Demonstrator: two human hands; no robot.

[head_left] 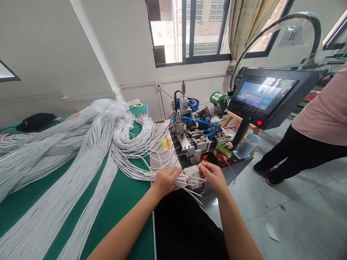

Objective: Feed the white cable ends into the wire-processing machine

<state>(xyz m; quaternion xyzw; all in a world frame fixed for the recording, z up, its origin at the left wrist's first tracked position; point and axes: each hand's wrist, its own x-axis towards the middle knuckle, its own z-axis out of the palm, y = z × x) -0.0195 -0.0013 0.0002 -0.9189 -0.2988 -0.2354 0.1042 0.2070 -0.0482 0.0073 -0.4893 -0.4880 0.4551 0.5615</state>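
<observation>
My left hand (165, 179) is closed around a small bunch of white cables (187, 179) whose ends stick out to the right. My right hand (213, 174) pinches the end of one of those cables just in front of a small metal machine (193, 139) with blue air hoses. Both hands hover at the near edge of the machine's base, over a small white box (193, 173). Large bundles of white cable (81, 151) lie spread across the green table (127, 195) to the left.
A touchscreen control panel (267, 97) on a stand sits right of the machine. Red-handled scissors (223, 158) lie by the machine. A person in a pink top and black trousers (311, 144) stands at the right on the tiled floor. A window is behind.
</observation>
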